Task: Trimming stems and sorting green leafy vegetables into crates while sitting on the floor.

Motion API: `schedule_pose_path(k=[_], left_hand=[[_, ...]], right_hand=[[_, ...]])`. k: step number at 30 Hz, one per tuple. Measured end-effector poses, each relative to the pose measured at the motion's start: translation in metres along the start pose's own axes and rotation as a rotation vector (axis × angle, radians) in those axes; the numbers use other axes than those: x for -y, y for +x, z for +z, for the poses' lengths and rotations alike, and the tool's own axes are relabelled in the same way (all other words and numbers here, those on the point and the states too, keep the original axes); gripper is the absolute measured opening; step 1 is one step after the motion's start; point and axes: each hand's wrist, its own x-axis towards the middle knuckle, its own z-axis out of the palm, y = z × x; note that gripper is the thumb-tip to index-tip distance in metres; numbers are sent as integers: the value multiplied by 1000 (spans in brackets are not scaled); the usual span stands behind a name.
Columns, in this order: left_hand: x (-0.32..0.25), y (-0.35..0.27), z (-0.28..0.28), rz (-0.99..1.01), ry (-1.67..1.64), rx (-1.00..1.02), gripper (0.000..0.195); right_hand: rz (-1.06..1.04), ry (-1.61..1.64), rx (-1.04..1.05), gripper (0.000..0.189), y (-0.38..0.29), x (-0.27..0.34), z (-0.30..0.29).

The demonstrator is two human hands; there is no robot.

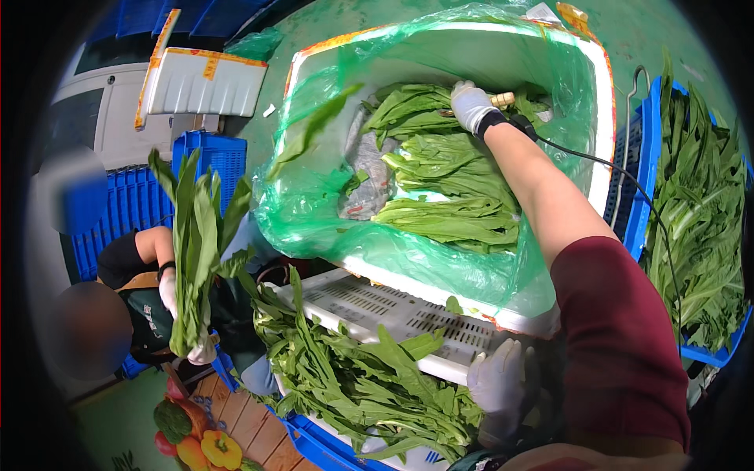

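My right hand (pixel 471 106), in a white glove, reaches into a white foam box (pixel 602 118) lined with green plastic film (pixel 330 232). It grips a knife with a pale wooden handle (pixel 502 99); only a bit of the blade shows. Beneath that hand lies a bunch of long leafy greens (pixel 412 109), with further bunches (pixel 450 221) stacked toward me. My gloved left hand (pixel 498 374) is slightly blurred at the near end of a white slotted plastic crate (pixel 400 309). Its fingers extend and appear to hold nothing. Loose greens (pixel 377 382) are heaped beside it.
Another person's gloved hand (pixel 202 348) holds a bunch of greens (pixel 197 253) at left. A blue crate (pixel 639 171) full of greens stands at right. A black cable (pixel 633 179) runs from my right wrist. A foam box (pixel 206 82) sits farther back.
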Motion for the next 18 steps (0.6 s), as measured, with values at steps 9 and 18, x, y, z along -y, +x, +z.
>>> schedule_pose_path(k=[9, 18], left_hand=[[-2, 2, -1, 34, -39, -75, 23], [-11, 6, -17, -7, -58, 0, 17]], right_hand=[[14, -102, -162, 30, -4, -11, 23], [-109, -55, 179, 22, -32, 4, -56]])
